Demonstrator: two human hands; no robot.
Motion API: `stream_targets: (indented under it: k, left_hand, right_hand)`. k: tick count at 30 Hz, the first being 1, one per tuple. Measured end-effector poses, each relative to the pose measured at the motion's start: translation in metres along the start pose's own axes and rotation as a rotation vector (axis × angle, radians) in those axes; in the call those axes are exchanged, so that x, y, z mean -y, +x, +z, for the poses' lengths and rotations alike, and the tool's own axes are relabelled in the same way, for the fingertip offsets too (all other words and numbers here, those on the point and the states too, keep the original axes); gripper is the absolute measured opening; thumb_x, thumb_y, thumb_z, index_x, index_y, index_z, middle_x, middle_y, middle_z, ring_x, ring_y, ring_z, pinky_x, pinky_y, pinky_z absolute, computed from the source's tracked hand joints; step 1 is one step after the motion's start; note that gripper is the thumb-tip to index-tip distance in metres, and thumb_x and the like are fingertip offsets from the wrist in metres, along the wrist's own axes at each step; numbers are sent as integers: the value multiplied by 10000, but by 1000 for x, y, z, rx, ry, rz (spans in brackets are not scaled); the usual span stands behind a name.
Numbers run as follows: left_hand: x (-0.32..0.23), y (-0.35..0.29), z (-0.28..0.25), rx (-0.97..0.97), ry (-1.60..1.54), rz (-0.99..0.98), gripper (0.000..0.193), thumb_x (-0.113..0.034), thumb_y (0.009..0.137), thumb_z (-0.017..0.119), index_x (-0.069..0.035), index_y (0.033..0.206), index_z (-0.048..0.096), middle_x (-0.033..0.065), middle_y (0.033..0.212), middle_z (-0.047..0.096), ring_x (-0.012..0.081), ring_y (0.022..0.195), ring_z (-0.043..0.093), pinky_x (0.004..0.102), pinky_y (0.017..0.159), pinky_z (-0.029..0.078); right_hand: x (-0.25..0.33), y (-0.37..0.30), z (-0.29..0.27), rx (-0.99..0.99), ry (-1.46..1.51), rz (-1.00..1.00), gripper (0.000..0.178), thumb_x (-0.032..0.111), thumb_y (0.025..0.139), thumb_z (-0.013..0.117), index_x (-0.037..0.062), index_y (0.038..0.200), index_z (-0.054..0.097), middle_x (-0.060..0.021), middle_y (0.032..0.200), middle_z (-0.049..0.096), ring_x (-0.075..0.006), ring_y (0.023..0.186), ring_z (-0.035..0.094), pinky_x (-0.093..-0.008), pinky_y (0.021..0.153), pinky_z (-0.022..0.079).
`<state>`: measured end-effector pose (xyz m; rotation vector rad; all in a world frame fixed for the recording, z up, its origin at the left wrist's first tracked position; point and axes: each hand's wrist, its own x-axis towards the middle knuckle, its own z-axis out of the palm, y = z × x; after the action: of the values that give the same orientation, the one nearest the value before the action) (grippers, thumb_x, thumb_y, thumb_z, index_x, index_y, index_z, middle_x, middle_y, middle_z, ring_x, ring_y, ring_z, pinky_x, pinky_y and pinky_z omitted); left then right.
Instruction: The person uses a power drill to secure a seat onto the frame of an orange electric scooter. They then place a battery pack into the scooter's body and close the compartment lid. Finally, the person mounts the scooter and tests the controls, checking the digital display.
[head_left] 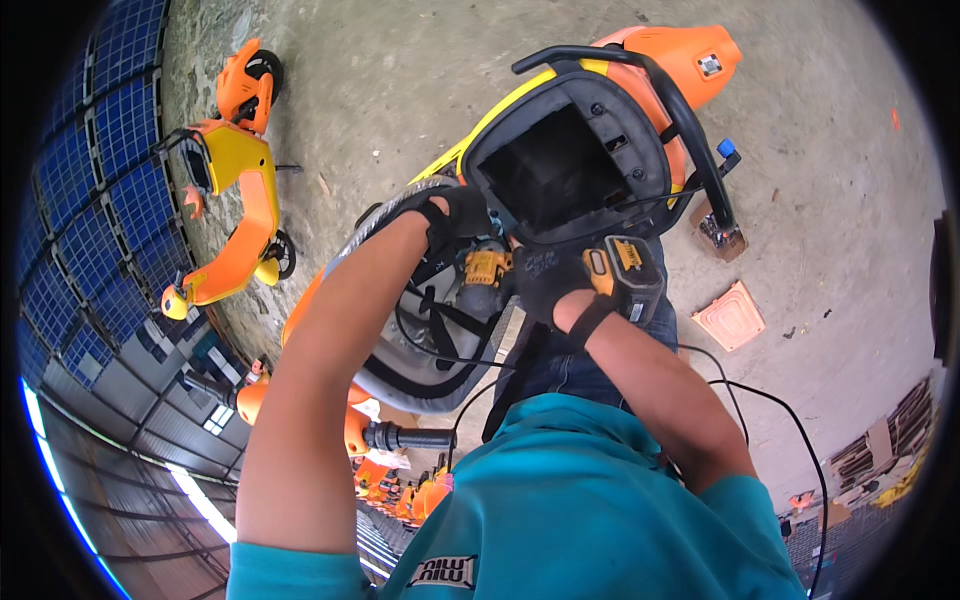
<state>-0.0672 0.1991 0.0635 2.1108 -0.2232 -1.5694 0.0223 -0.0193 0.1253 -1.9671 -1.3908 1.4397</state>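
My right hand (pixel 552 280), in a black glove, grips a yellow and black cordless drill (pixel 486 270), its battery at the wrist side. The drill's front points up toward the near rim of a black storage compartment (pixel 545 160) in an orange and yellow scooter (pixel 682 65). Close to the drill's tip, my left hand (pixel 462 212), also gloved, has its fingers curled at the compartment's near left edge. What those fingers hold is hidden. Beneath my left forearm lies a grey-rimmed, seat-like part (pixel 430 385) with black inner pieces.
A black grab rail (pixel 690 120) curves around the compartment's far right side. To the left stands another orange and yellow scooter (pixel 255 205) beside blue mesh panels (pixel 100 130). A small open box (pixel 718 235) and an orange panel (pixel 730 316) lie at right. Black cables (pixel 790 410) loop near my body.
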Motion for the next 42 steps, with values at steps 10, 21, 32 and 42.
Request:
stream_targets:
  k: [10,21,32,42]
  left_hand:
    - [3,43,19,69,-364,-55,293,-260,901,584,-64,1070,721,179,1059,708,315,989,675,380,861,536]
    - [-33,-31,-7,-156,107,143,239,-160,743,702,-59,956,743,142,959,716,288,944,706,367,774,571]
    - [-168,-116,-53,-596,-1906,-193,289,-278,987,612,-27,1130,615,51,1050,667,131,945,647,295,816,551]
    - [-310,-83,-21,-1036,-1395,255,812,-37,838,744,-21,1465,229,124,1189,547,171,1078,586,336,923,514]
  right_hand:
    - [7,-1,-10,42,-41,68,215,159,899,552,58,1039,681,-129,852,726,-290,807,720,-424,691,562]
    - [15,-38,-51,91,-112,-49,308,162,874,601,83,1170,634,-95,977,703,-277,895,684,-431,757,521]
    - [-48,-111,-47,-276,259,-381,631,217,788,728,97,1369,513,-162,1115,635,-347,1055,605,-476,934,464]
    - [-108,-210,15,-275,168,-125,582,479,1030,411,36,1402,470,-138,1358,568,-282,1250,558,-432,1078,445]
